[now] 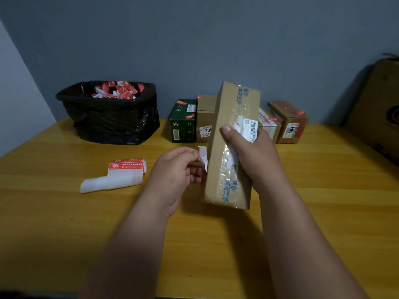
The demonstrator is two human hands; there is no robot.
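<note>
Over the near part of the yellow table (64, 223), the left hand (174, 175) pinches a white paper scrap (203, 157) between thumb and fingertips, right at the left edge of a cardboard box (218, 160). The right hand (248, 154) grips that box, holding it tilted above the table's middle, with its thumb across the front. A sticker roll (121, 175) lies to the left. Farther back stand a black bin (112, 117) of red scraps and a row of small parcels (182, 121).
</note>
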